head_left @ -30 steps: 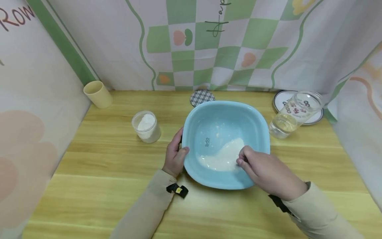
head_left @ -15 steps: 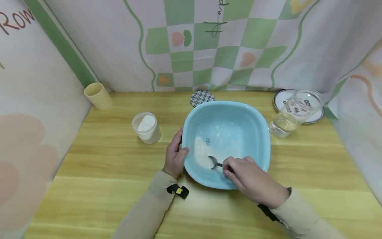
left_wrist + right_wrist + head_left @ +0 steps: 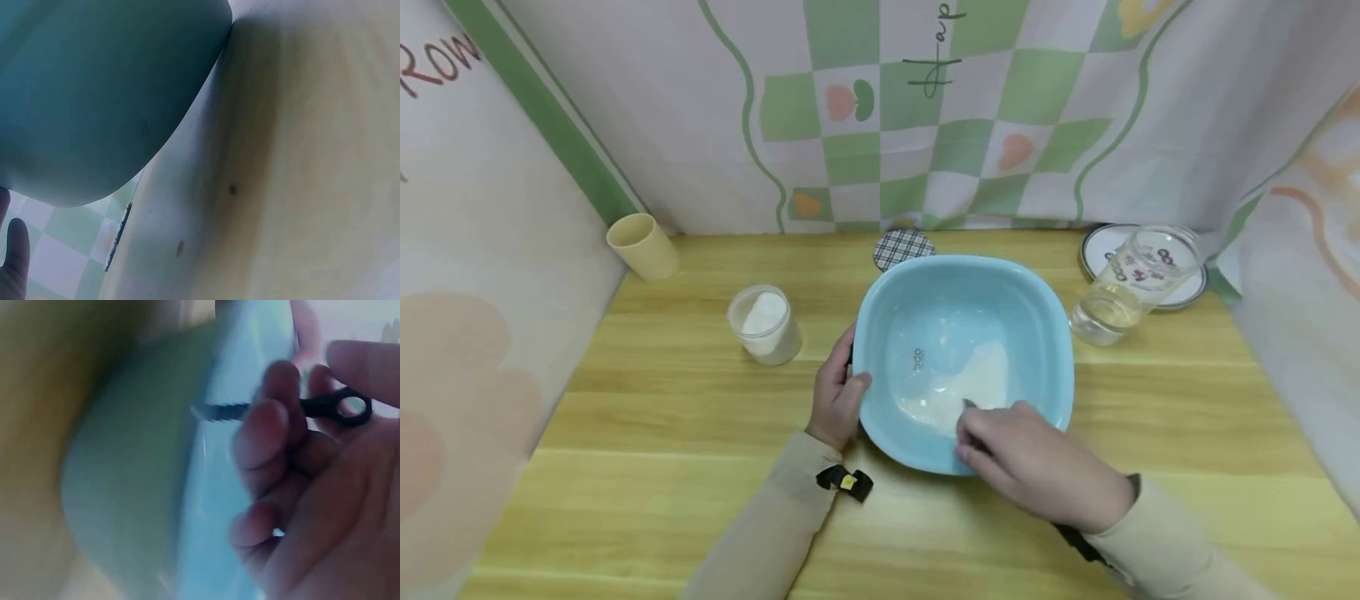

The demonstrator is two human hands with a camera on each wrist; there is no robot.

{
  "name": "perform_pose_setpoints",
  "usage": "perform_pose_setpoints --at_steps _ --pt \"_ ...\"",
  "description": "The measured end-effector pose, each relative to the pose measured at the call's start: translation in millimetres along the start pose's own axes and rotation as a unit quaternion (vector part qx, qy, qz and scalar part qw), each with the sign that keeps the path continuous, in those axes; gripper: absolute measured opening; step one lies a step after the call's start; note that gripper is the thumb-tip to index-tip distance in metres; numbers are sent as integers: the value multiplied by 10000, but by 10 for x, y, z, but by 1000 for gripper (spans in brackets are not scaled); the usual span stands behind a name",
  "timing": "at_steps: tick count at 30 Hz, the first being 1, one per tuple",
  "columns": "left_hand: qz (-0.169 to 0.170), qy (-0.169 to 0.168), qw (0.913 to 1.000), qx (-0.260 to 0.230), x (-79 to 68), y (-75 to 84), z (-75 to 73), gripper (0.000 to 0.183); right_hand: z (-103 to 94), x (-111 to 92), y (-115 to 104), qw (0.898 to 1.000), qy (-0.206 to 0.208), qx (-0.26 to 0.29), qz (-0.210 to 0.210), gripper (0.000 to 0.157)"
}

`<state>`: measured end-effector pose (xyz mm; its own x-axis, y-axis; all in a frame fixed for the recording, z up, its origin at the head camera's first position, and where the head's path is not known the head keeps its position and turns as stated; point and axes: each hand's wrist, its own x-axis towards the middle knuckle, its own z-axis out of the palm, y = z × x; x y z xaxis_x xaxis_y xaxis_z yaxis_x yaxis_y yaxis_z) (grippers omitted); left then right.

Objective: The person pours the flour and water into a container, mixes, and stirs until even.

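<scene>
A light blue basin (image 3: pixel 880 333) stands on the wooden table, with a pale, milky liquid (image 3: pixel 985 379) pooled in its bottom. My left hand (image 3: pixel 837 396) holds the basin's left side, thumb over the rim and fingers on the outer wall. In the left wrist view some of its fingertips (image 3: pixel 19 244) show below the basin wall (image 3: pixel 112 94). Over the front right of the basin, my right hand (image 3: pixel 1037 458) grips a dark spoon (image 3: pixel 967 405). Its bowl is mostly hidden in the head view. The right wrist view shows the spoon's ringed handle end (image 3: pixel 322 407) sticking out behind the fingers.
Left of the basin stands a jar of white powder (image 3: pixel 767 325), and a yellow cup (image 3: pixel 643 247) is at the back left. A plaid coaster (image 3: pixel 902 248) lies behind the basin. To the right are a glass jar of clear liquid (image 3: pixel 1108 308) and a patterned plate (image 3: pixel 1187 292).
The right hand swept the spoon leftward through the basin, then drew it back a little. The liquid sloshed left and then right again. The left hand kept its hold on the rim.
</scene>
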<state>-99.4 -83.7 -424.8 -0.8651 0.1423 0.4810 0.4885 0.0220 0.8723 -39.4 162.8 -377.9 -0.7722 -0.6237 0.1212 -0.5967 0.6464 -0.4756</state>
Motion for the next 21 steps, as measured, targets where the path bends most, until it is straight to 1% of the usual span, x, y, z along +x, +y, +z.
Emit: perform_pose_setpoints --at_steps 2,3,5,7,9,10,13,16,18,20,21 --pt "0 29 10000 -11 -2 -6 2 63 79 8 -32 9996 61 246 -116 20" --pt "2 47 10000 -37 -7 -44 3 64 102 7 -36 9993 110 339 -111 19" --pt "51 77 9999 -51 -17 -142 4 65 122 -5 -16 9990 230 391 -26 14" --pt "100 89 9999 -47 -29 -252 5 67 107 -29 27 9987 342 334 147 10" --pt "159 69 9998 -53 -37 -366 3 69 63 -62 79 9984 444 91 339 7" --pt "176 51 9998 -38 -37 -389 2 69 29 -80 106 9978 468 -49 462 7" --pt "194 5 9998 1 -32 -417 -3 69 -102 -135 178 9931 594 -598 814 11" --pt "208 -28 9998 34 -32 -413 -10 69 -211 -175 228 9858 877 -1029 996 17" --pt "196 -29 9998 24 -37 -408 -14 69 -206 -188 229 9826 1083 -1180 939 18" --pt "183 -13 9998 9 -49 -411 -19 69 -112 -183 193 9832 1215 -1157 719 17" --pt "175 3 9998 -19 -56 -410 -21 69 -44 -176 160 9849 1217 -1086 584 16"
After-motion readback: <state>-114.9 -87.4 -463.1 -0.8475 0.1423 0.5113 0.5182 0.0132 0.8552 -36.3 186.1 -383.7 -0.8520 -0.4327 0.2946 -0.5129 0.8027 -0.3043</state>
